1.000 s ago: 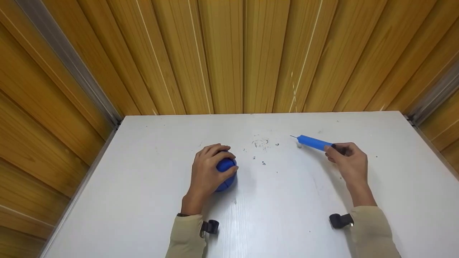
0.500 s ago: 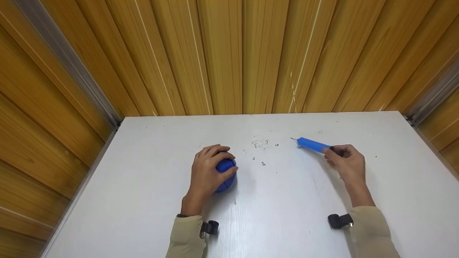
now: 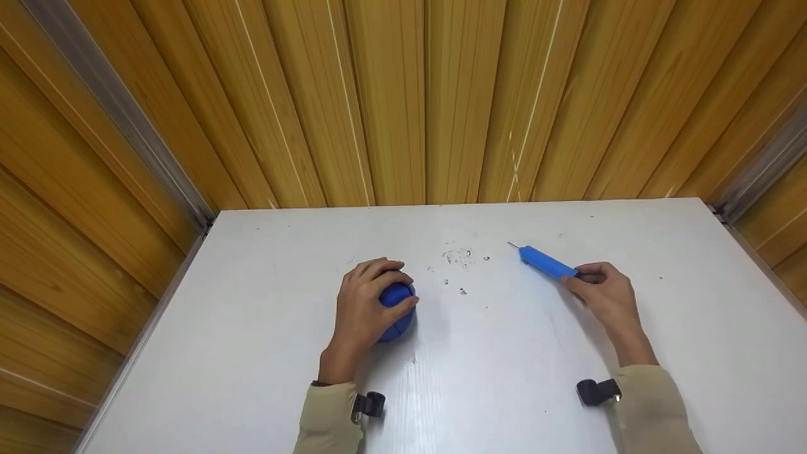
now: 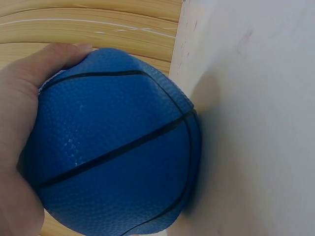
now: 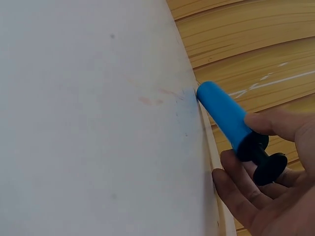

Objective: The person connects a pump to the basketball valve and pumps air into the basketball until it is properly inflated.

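Note:
A small blue ball with black seam lines, like a mini basketball, sits on the white table left of the middle. My left hand grips it from above and the left, thumb and fingers curved round it. On the right, my right hand holds a blue hand pump by its rear end, above the table. Its thin needle points to the far left. In the right wrist view the black plunger handle shows close to the body of the pump, near the palm.
The white table carries dark scuff marks between the two hands. Wood-patterned panels rise behind it and on the left. A small black device is strapped to the right wrist, another to the left.
My right hand has moved slightly left and nearer, and the pump has tilted so its rear end comes closer to me. The left hand stays on the ball.

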